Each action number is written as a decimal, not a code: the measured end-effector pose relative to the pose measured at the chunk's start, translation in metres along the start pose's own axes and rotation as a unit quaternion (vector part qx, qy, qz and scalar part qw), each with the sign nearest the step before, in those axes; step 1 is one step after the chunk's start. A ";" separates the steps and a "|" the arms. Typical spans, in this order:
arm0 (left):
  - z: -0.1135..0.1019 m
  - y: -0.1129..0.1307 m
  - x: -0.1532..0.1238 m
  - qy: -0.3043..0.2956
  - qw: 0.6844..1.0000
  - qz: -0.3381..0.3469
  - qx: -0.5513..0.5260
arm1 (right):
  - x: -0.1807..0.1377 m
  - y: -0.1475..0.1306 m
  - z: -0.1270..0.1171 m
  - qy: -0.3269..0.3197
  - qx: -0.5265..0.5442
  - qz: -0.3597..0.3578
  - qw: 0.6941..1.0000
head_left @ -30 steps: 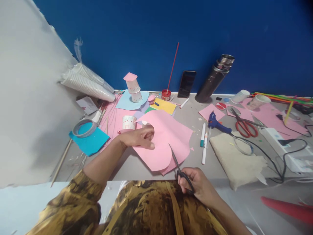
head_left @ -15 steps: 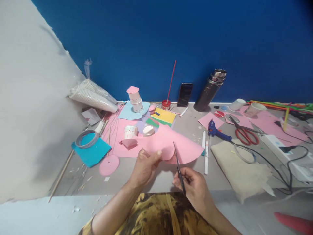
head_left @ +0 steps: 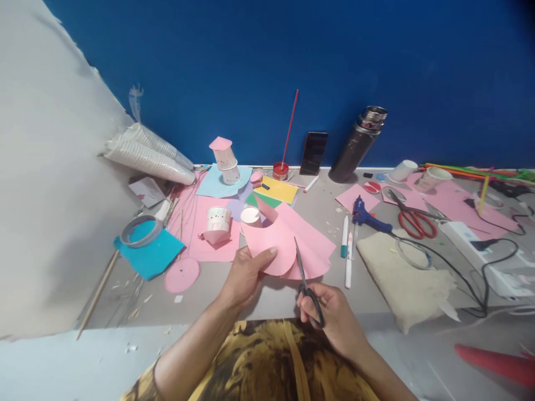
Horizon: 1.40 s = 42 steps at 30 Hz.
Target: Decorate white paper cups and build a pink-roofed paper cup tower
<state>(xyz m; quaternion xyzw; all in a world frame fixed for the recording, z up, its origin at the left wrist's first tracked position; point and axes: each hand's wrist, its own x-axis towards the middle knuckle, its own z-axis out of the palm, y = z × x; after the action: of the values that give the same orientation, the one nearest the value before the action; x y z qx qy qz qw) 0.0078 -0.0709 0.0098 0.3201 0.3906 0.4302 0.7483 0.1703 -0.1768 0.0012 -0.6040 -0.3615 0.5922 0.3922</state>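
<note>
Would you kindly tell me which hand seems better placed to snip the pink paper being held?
Probably the right hand: it grips the black-handled scissors, whose blades lie at the pink paper. The left hand holds that paper, thumb on top, so it seems better suited to steadying it.

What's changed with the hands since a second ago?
The left hand has drawn back toward the body, now gripping the curved pink paper sheet at its near left edge. The right hand kept the black-handled metal scissors; the blue glue gun stayed put.
</note>
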 end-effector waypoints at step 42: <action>-0.028 0.014 -0.005 0.009 0.998 0.011 0.053 | 0.006 0.013 0.006 -0.072 0.021 0.000 0.997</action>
<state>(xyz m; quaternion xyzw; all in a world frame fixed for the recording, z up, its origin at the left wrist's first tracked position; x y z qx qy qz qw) -0.0232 -0.0655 0.0091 0.3603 0.4159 0.4199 0.7217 0.1641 -0.1766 -0.0130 -0.5515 -0.3766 0.6414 0.3776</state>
